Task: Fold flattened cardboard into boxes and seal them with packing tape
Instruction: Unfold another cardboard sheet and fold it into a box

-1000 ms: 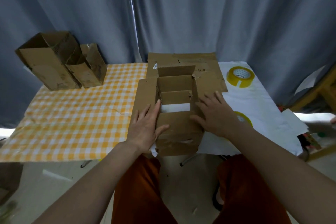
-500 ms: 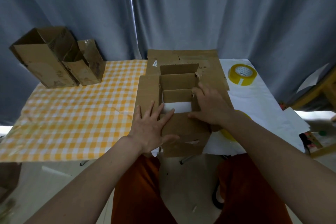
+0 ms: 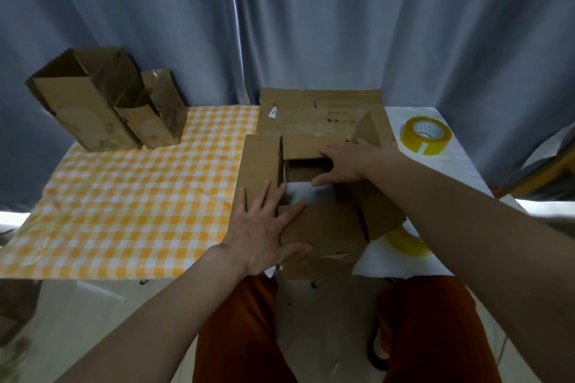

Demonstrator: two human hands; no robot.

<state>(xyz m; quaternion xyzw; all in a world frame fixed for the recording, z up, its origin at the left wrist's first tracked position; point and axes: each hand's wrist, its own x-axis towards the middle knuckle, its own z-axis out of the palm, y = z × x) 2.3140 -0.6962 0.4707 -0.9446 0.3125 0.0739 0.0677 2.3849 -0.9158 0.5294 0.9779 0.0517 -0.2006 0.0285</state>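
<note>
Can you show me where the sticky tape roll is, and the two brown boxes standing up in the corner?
tape roll point(image 3: 425, 134), head view, on its top face near the core.
bigger standing box point(image 3: 84, 115), head view, on its front wall.
smaller standing box point(image 3: 146, 124), head view, on its front wall.
</note>
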